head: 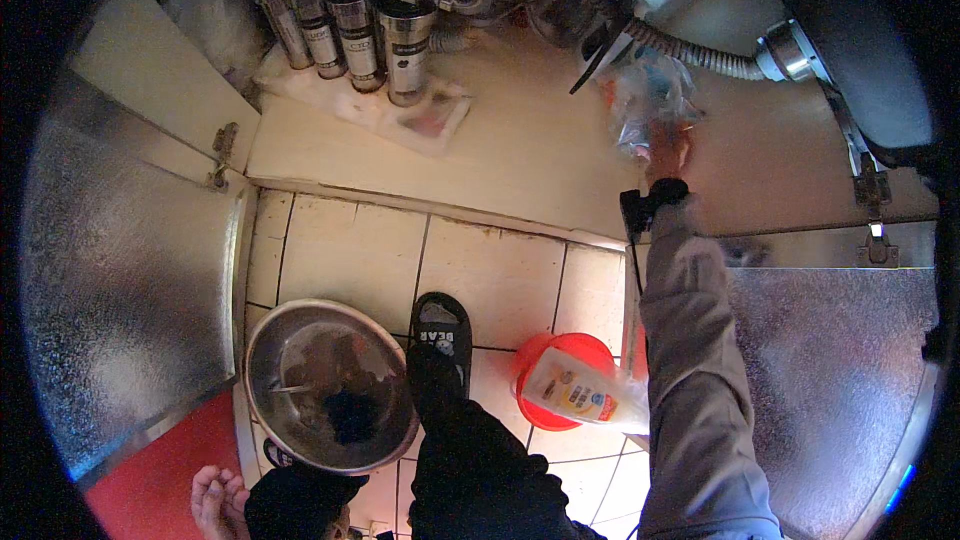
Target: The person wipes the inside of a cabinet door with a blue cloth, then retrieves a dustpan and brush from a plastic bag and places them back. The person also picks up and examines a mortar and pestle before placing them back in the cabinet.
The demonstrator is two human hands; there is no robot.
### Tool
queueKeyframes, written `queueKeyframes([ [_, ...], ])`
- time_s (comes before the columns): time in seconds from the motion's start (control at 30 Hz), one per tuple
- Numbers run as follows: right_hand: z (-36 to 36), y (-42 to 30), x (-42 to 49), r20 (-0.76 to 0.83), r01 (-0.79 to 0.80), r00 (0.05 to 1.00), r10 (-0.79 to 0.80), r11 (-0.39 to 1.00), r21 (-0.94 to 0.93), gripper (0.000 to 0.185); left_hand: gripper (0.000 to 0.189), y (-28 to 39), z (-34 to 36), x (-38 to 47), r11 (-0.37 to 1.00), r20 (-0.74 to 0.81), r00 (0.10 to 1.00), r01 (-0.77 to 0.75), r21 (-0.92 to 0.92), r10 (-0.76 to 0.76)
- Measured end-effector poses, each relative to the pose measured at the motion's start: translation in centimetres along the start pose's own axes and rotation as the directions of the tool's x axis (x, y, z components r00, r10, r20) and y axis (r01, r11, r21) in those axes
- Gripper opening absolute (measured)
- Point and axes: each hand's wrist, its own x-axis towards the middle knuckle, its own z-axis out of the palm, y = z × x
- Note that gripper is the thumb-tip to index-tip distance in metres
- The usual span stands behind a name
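Observation:
My right hand is inside the cabinet, at the end of an outstretched grey sleeve with a black band at the wrist. It grips the near end of a crinkled clear plastic bag with orange and blue bits in it. The hand is blurred and the bag partly hides its fingers. Low at the left is my left hand, beside a red panel, its fingers loosely bent and no object showing in it. A steel basin stands on the tiles nearby, with a dark thing inside.
Several filter cylinders stand at the cabinet's back left. A corrugated drain hose hangs above the bag. Open doors flank me, left and right. A labelled plastic package lies over a red bucket; my slippered foot is between.

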Motion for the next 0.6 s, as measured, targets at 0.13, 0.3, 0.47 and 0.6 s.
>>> queueKeyframes([
  [0.13, -0.5, 1.7, -1.4, 0.050, 0.398, 0.917, -0.395, 0.913, -0.090, 0.041, 0.025, -0.2, -0.2, 0.2, 1.000, 0.001, 1.000, 0.005, 0.003, -0.005],
  [0.3, -2.8, -1.9, -8.9, 0.028, -0.200, 0.978, 0.206, 0.895, 0.400, 0.010, 0.026, -0.1, -0.2, 0.3, 1.000, -0.004, 1.000, 0.003, 0.013, -0.003],
  [0.47, -3.3, -5.9, -10.0, 0.220, -0.365, 0.929, 0.296, 0.647, 0.670, 0.012, 0.026, -0.1, 0.1, 0.4, 1.000, -0.005, 1.000, 0.010, 0.026, -0.010],
  [0.6, -2.9, -7.4, -8.5, 0.156, -0.296, 0.955, 0.252, 0.785, 0.544, 0.015, 0.026, 0.1, 0.4, 0.2, 0.998, -0.028, 0.999, 0.017, 0.065, -0.015],
])
